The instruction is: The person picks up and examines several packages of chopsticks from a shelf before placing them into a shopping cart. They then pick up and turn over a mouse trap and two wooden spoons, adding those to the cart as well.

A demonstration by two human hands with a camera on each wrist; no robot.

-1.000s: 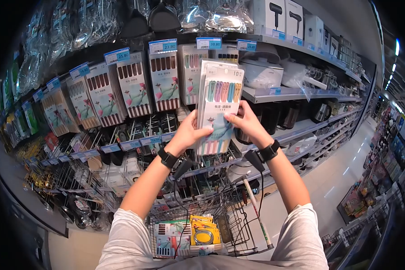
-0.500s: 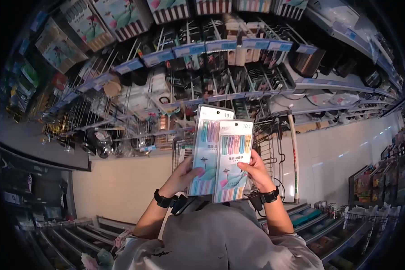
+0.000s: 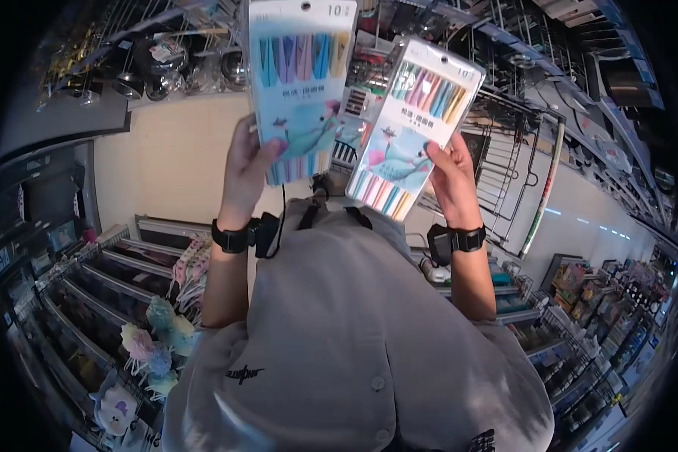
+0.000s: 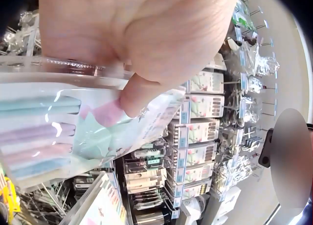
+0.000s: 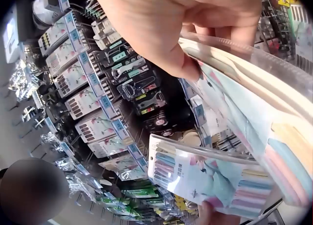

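Head view: person in grey shirt point(image 3: 354, 339) stood in shop aisle, cam tilted down over chest; both arms raised w/ one pack each.
Shelving: wire racks & hooks point(image 3: 520, 158) ran across top & right; more of the same carded packs hung on display rows point(image 4: 198, 132) per left wrist cam.
Floor: pale tile strip point(image 3: 166, 151) behind left arm.
Left pack: pastel chopstick pack point(image 3: 300, 83), upright, held high, front facing cam, apart from other pack.
Right pack: second pastel pack point(image 3: 414, 124), tilted, top leaning right, lower than left one; just beside it, not touching as far as seen.
Left hand: left hand point(image 3: 247, 169) gripped left pack at lower left edge; thumb over front, fingers behind, clamped on card. Left wrist cam confirmed thumb pressed on plastic face point(image 4: 73, 132).
Right hand: right hand point(image 3: 450, 177) gripped right pack at lower right edge; thumb on front, fingers curled behind, clamped on it. Right wrist cam showed same pinch.
Wrist rigs: black bands w/ cams on both wrists point(image 3: 237, 235).
Progress (judged): two packs already off the hooks & split, one per hand, held side by side as if compared. Left to do, prob: settle on one or both & put them somewhere; neither pack set down yet. No cart interior visible, so can't tell what else was collected.
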